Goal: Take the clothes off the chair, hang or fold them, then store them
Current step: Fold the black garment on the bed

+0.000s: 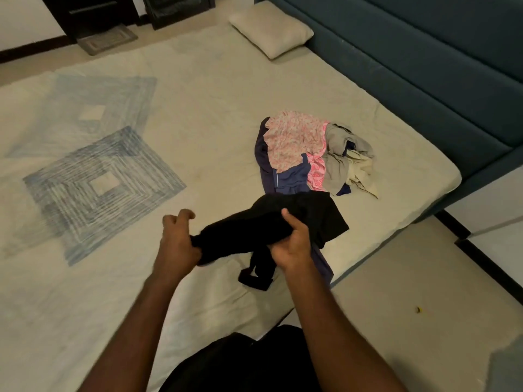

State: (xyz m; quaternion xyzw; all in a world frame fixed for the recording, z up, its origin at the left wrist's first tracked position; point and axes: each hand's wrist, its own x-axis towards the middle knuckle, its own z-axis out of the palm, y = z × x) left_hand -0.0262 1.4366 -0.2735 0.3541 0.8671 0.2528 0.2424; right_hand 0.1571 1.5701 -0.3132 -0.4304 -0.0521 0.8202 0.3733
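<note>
A black garment hangs bunched between both my hands above the bed's near edge. My left hand grips its left end with curled fingers. My right hand holds its middle, thumb on top, and a black strap dangles below onto the sheet. Beyond it a pile of clothes lies on the bed: a pink patterned piece on top, a navy piece under it, grey and cream pieces at the right. No chair is in view.
A cream pillow lies at the bed's far end against a teal upholstered headboard. The sheet bears blue square patterns at the left. Tiled floor runs along the right side. A dark cabinet and a mat stand at the far left.
</note>
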